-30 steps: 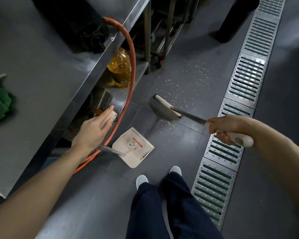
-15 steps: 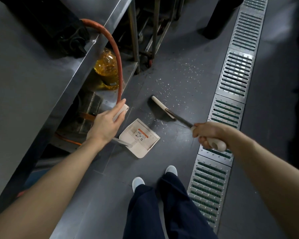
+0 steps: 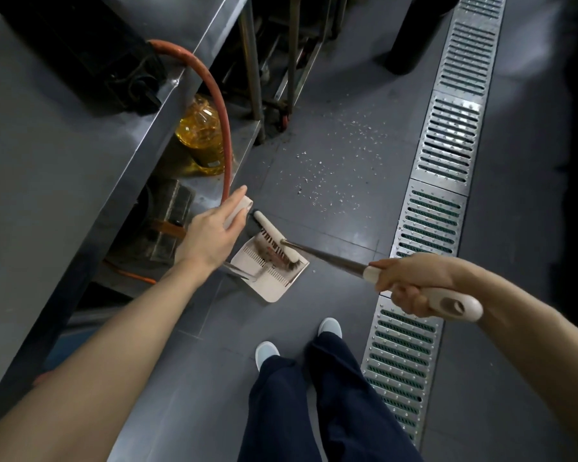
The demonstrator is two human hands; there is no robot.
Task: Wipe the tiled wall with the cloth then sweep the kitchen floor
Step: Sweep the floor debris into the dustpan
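Observation:
My left hand (image 3: 214, 233) grips the cream top of the dustpan handle beside the steel counter. The cream dustpan (image 3: 270, 278) rests on the dark floor in front of my feet. My right hand (image 3: 411, 281) is closed around the cream grip of the broom, whose metal shaft (image 3: 327, 260) slants down to the left. The broom head (image 3: 276, 241) lies across the dustpan's mouth, bristles inside the pan. Small white crumbs (image 3: 327, 171) are scattered over the floor tiles beyond the dustpan. No cloth shows in this view.
A steel counter (image 3: 64, 161) runs along the left, with a bottle of yellow oil (image 3: 201, 135) on its lower shelf and an orange hose (image 3: 219, 105) looping over its edge. A metal drain grate (image 3: 447, 155) runs down the right. My shoes (image 3: 266, 353) stand just behind the dustpan.
The broom head was pulled from the floor beyond the dustpan back into the pan's mouth. My right hand drew back toward me. The view shifted slightly right.

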